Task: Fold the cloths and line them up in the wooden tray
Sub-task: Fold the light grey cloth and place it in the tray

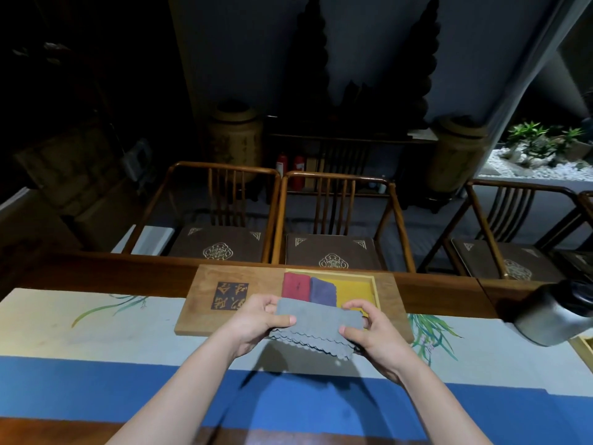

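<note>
So the wooden tray (pixel 205 303) has a yellow-lined recess with two folded cloths side by side at its left end: a red cloth (pixel 296 285) and a purple cloth (pixel 322 290). The folded grey cloth (pixel 317 322) is held just above the tray's near edge, left hand (pixel 256 319) and right hand (pixel 369 329) each pinching an end, thumbs on top.

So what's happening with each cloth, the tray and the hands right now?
grey cloth: folded, held up by both hands
red cloth: folded, lying in tray
purple cloth: folded, beside the red one
wooden tray: room left on its right side
left hand: pinching grey cloth
right hand: pinching grey cloth
</note>
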